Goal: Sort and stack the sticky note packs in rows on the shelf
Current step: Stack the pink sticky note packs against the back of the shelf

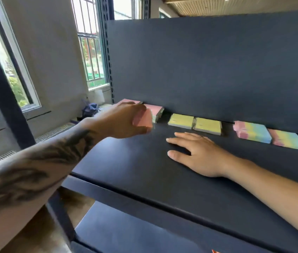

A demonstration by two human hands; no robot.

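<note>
- Sticky note packs line the back of the shelf [144, 170] against its rear panel, from 10 o'clock to 3 o'clock.
- Left hand [124, 121], 10 o'clock: grip curled round a pink pack [143, 118], held just above the shelf beside two pink packs [155, 110] already at the back.
- Centre, 12 o'clock: two yellow packs [194, 123] side by side, touching.
- Right hand [197, 154]: fingers flat and spread on the shelf, holding nothing, just in front of the yellow pair.
- 2 o'clock: two rainbow packs [270, 136], the left one's pink edge looking ragged.
- Risk: setting the held pack down askew could nudge the neighbouring pink pack out of row; a loose hold may fan the sheets.
</note>
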